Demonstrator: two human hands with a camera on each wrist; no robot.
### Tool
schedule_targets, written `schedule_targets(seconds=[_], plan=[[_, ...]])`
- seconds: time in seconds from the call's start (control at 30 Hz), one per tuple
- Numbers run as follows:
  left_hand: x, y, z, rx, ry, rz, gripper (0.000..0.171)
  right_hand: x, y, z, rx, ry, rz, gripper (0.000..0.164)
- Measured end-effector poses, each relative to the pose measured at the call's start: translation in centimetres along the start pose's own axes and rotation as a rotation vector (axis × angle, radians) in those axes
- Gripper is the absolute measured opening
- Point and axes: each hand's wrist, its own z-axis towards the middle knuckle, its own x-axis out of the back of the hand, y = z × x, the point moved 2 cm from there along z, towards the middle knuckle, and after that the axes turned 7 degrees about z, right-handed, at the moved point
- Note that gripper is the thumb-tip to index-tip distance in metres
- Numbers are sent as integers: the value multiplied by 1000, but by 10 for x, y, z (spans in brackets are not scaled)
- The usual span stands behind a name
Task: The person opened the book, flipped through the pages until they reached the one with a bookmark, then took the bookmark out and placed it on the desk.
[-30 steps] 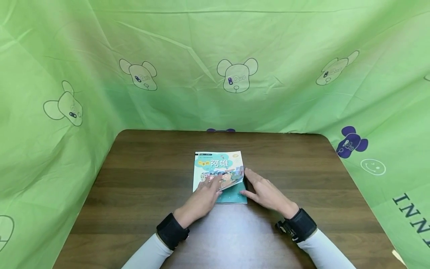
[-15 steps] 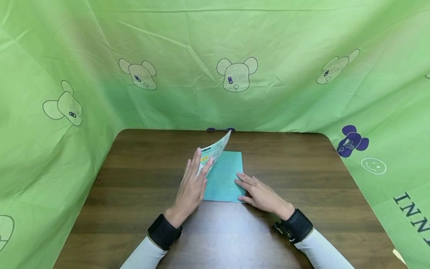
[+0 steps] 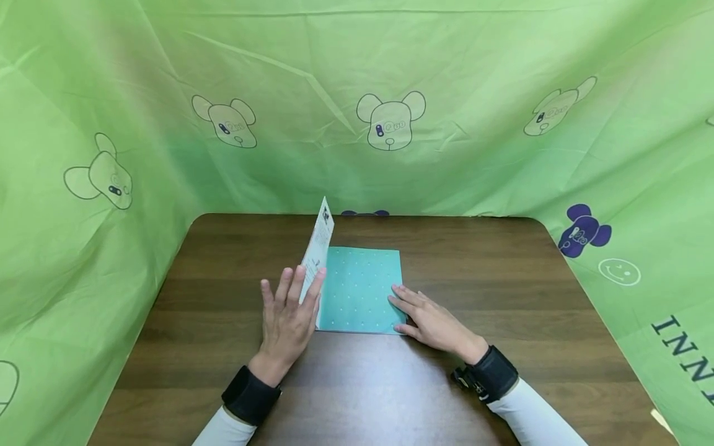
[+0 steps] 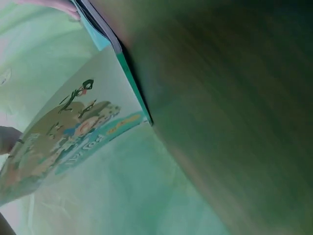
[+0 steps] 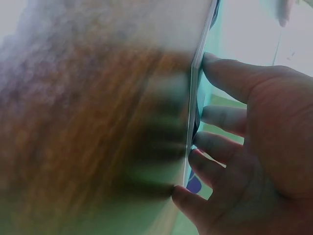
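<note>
A thin picture book (image 3: pixel 361 290) lies on the table, its teal dotted page facing up. Its front cover (image 3: pixel 318 243) stands raised along the left side, a pale printed inner face showing in the head view. In the left wrist view the colourful outside of the cover (image 4: pixel 93 127) is visible. My left hand (image 3: pixel 286 325) is at the cover's lower left, fingers straight and spread; a finger (image 4: pixel 7 139) meets the cover's outside. My right hand (image 3: pixel 437 323) rests on the book's lower right edge with fairly straight fingers, its thumb (image 5: pixel 227 76) against that edge.
The brown wooden table (image 3: pixel 234 248) surrounds the book. A green cloth (image 3: pixel 446 173) with bear drawings hangs behind the table and along both sides. Black bands (image 3: pixel 251 395) are worn on both wrists.
The cover has swung up and leftward, uncovering the teal page. My left hand moved left with it, fingers spreading. My right hand shifted slightly onto the book's right edge.
</note>
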Motion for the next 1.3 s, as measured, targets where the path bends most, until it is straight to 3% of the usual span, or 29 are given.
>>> schedule_targets(seconds=[0.1, 0.2, 0.47, 0.7, 0.97, 1.13, 1.3], plan=[[6, -4, 1, 13, -41, 121, 43, -1, 0, 0, 4, 8, 8, 60], [9, -7, -1, 16, -146, 155, 48, -1, 1, 0, 1, 12, 11, 60], [4, -16, -18, 7, -589, -19, 57, -1, 1, 0, -2, 6, 5, 60], [0, -17, -26, 53, -808, -167, 55, 0, 0, 1, -15, -21, 19, 61], [2, -10, -31, 181, -1160, -266, 59, 0, 1, 1, -21, -36, 8, 62], [2, -9, -32, 252, -1269, -322, 59, -2, 3, 2, -23, -36, -11, 63], [1, -6, -33, 271, -1310, -335, 60, 0, 2, 2, -22, -41, -17, 63]])
